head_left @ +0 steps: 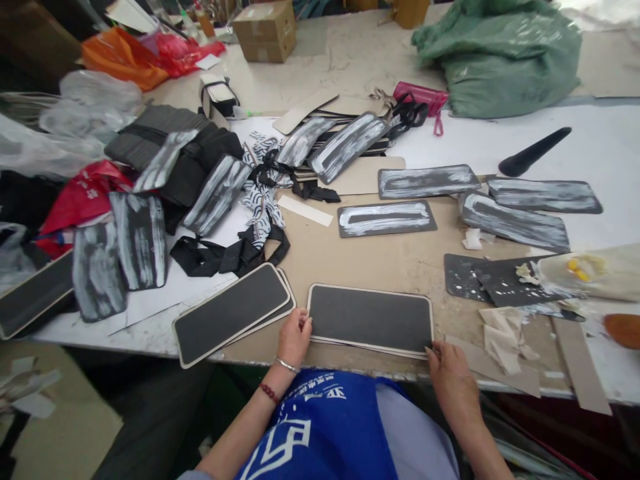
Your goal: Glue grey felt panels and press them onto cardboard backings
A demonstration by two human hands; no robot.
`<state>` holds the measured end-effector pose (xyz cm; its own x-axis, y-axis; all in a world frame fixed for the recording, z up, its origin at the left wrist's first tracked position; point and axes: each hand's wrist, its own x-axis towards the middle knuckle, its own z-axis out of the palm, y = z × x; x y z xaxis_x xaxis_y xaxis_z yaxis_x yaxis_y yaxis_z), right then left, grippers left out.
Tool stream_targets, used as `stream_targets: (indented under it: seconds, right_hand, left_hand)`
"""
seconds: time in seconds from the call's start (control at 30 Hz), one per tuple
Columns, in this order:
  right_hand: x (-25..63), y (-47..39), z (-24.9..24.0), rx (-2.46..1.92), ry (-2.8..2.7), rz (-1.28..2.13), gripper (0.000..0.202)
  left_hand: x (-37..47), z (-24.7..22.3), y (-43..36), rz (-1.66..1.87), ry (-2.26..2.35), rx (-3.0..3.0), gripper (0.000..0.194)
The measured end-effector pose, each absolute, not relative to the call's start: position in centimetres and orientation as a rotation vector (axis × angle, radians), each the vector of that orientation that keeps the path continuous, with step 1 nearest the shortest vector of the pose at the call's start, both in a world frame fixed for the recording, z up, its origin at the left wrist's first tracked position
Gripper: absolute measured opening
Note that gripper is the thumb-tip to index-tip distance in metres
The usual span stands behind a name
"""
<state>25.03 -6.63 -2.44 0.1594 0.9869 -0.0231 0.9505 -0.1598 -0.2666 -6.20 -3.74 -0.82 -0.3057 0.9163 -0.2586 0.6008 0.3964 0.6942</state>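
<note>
A dark rectangular panel with a pale border (370, 319) lies at the table's front edge, on top of at least one similar piece. My left hand (295, 331) has its fingers closed at the panel's left end. At the lower right corner my right hand (447, 370) pinches the panel's edge. To the left, another bordered dark panel (231, 313) rests at a slant over a second one. Beyond my hands lie several dark strips smeared with white, among them one strip (387, 219) in the middle and another (515, 220) to the right.
A black tapered tool (535, 152) lies at the right, behind the smeared strips. Black straps (230, 257) and dark folded fabric (175, 153) crowd the left. A green bag (505, 60) and a cardboard box (265, 32) stand at the back. Crumpled paper (505, 337) is near my right hand.
</note>
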Motion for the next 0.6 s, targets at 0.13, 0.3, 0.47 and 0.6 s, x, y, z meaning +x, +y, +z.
stream_targets:
  seconds: [0.13, 0.3, 0.47, 0.6]
  right_hand:
    - [25.05, -6.59, -2.45, -2.240, -1.911, 0.284, 0.033]
    - [24.87, -6.59, -2.34, -2.259, -1.922, 0.268, 0.034]
    - [24.57, -6.69, -2.19, -2.305, -1.872, 0.284, 0.031]
    - [24.60, -6.75, -2.27, -2.300, -1.845, 0.301, 0.027]
  left_hand:
    - [-6.13, -0.71, -3.80, 0.629, 2.032, 1.285, 0.012]
    - [-6.27, -0.91, -3.88, 0.646, 2.016, 1.284, 0.014]
    - [-6.76, -1.43, -4.25, 0.665, 1.950, 1.290, 0.015]
    - [-7.08, -1.09, -4.61, 0.675, 2.021, 1.461, 0.016]
